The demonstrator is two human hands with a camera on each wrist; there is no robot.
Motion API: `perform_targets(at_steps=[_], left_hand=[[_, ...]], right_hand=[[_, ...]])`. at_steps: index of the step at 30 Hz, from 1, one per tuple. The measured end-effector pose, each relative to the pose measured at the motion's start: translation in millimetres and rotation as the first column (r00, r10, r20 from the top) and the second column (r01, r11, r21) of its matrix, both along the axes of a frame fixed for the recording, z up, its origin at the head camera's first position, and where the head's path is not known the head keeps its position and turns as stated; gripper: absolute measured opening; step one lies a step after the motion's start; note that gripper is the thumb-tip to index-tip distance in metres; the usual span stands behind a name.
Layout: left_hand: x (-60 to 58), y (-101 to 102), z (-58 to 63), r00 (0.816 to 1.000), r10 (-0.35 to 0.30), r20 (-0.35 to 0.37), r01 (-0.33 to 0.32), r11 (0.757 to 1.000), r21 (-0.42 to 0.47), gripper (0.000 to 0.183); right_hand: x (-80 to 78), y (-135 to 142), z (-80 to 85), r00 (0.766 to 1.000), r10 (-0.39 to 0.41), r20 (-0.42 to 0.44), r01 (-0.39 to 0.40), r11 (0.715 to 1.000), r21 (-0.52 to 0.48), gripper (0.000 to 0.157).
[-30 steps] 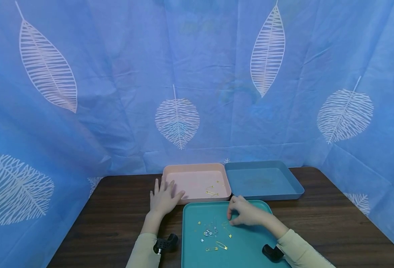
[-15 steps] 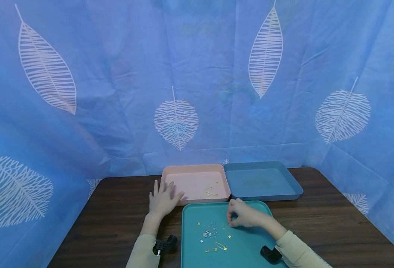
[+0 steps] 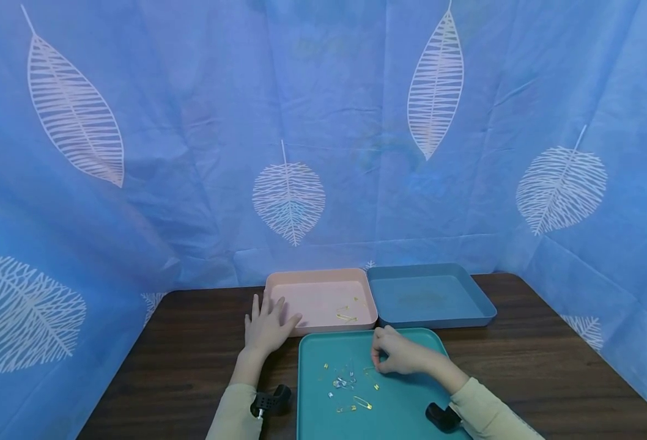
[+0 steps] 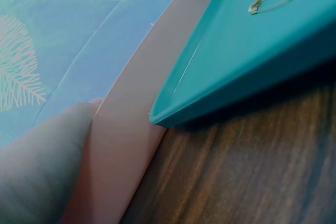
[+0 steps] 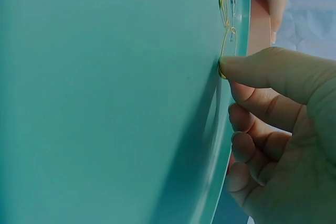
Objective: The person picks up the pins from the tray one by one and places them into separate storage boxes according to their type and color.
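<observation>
My right hand (image 3: 400, 353) is over the teal tray (image 3: 406, 406), near its far edge. In the right wrist view, its thumb and forefinger pinch the end of a gold safety pin (image 5: 222, 75); the other fingers are curled. My left hand (image 3: 266, 330) rests at the left front of the pink tray (image 3: 301, 302), fingers spread. The left wrist view has its thumb (image 4: 47, 150) against that tray's wall. On the teal tray lie silver safety pins (image 3: 342, 383) in a small cluster and loose gold safety pins, one open-looking pin (image 3: 363, 403) nearer the front.
Several gold safety pins (image 3: 347, 318) lie in the pink tray's right part. To its right stands a blue tray (image 3: 428, 296). All three trays sit close together on a dark wooden table (image 3: 186, 354), with a blue leaf-patterned cloth (image 3: 356, 201) hanging behind.
Both hands keep nearly the same place and pose. The view has shifted slightly; the right hand stays pinching at the same spot on the teal tray.
</observation>
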State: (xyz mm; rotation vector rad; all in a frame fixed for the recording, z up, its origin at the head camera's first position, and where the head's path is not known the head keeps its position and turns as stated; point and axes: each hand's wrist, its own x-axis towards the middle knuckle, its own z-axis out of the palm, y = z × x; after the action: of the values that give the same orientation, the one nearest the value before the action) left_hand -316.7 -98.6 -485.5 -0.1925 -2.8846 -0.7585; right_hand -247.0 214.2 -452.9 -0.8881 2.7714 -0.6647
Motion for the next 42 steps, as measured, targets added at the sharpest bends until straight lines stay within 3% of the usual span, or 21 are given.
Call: perform_targets(at_steps=[15,42], left_hand=[[-0.6,-0.3,0.4,1.000,-0.001,-0.014,0.001,1.000,-0.008,0.076],[-2.6,1.1,-2.6,1.000,0.018,-0.012,-0.018,1.000,-0.013,0.076]], right_hand=[[-2.3,-6.8,12.6,0.987,0.050,-0.153,-0.048,0.999,0.016,0.022],[-28.3,-30.7,26.4,0.975,-0.017,-0.220,-0.010,0.993,-0.119,0.021]])
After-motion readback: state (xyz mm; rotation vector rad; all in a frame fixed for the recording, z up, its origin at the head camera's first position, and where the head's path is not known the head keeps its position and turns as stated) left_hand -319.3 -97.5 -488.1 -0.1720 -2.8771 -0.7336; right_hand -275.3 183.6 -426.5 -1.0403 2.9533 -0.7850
